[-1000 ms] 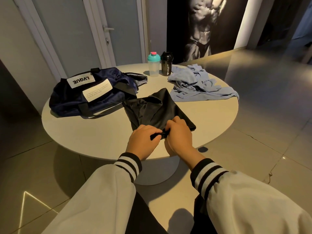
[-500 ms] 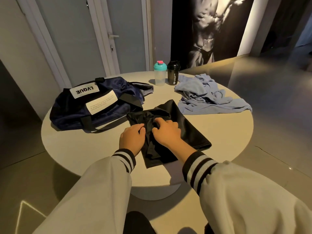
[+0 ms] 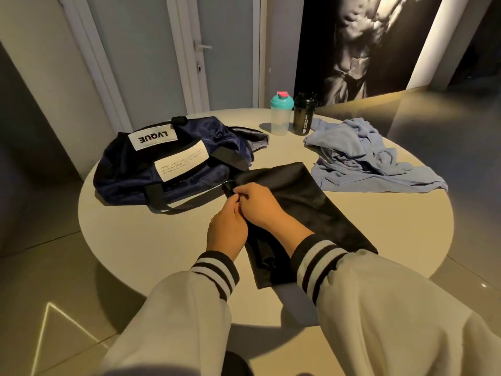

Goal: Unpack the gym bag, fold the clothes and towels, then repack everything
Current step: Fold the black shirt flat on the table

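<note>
- Left hand (image 3: 226, 234): fingertips tucked behind right hand (image 3: 260, 204); probably pinching the black garment (image 3: 298, 207), but the contact is unseen.
- Black garment: the end towards the table's near edge is partly covered by the right sleeve (image 3: 379, 308).
- Gym bag (image 3: 135, 169): small print on the lower label (image 3: 181, 164) is illegible; interior of the open end is dark.
- Black shaker (image 3: 304, 115): white print too small to read.
- Table (image 3: 130, 234): near edge hidden behind both sleeves.
- Poster (image 3: 360, 44): cut off by the top edge.
- Left sleeve (image 3: 176, 321) and right sleeve: cut off by the bottom edge.

Round white table (image 3: 406, 221), glossy tiled floor (image 3: 54, 267), grey door (image 3: 162, 63), torso mural (image 3: 360, 44)
</note>
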### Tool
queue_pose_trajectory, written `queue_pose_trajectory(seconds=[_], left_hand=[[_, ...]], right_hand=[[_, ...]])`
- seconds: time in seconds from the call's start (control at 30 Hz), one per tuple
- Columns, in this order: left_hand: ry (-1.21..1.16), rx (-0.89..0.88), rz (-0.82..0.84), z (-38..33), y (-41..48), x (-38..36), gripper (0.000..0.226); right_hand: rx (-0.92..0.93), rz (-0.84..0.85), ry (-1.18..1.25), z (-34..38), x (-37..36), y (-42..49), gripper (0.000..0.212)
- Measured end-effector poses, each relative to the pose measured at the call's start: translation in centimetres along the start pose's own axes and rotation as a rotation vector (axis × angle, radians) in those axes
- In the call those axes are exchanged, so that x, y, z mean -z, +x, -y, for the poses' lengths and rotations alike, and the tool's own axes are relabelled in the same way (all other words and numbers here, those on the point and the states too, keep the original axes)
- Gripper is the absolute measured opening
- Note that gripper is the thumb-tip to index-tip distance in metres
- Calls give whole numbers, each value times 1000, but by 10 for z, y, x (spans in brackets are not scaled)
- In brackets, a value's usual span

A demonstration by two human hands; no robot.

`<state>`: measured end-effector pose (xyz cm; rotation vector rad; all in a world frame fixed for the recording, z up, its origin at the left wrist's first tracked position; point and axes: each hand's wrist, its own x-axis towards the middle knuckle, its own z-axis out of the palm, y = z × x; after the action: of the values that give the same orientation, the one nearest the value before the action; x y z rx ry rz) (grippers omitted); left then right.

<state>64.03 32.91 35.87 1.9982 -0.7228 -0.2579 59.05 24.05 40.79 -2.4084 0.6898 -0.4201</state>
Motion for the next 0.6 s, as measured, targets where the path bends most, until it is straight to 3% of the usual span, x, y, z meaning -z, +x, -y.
queue_pose_trajectory(seconds=[0.07, 0.17, 0.33, 0.6], left_hand=[[-36, 34, -31, -4, -3, 2, 38], [-8, 19, -27, -3, -3, 0, 26], [85, -45, 21, -3, -1, -1, 35], [-41, 37, -88, -5, 0, 2, 23]], right_hand=[[28, -36, 69, -3, -2, -2, 36], [1, -249, 47, -15, 0, -4, 29], [-47, -65, -71, -31, -6, -8, 41], [53, -37, -81, -41, -8, -23, 47]])
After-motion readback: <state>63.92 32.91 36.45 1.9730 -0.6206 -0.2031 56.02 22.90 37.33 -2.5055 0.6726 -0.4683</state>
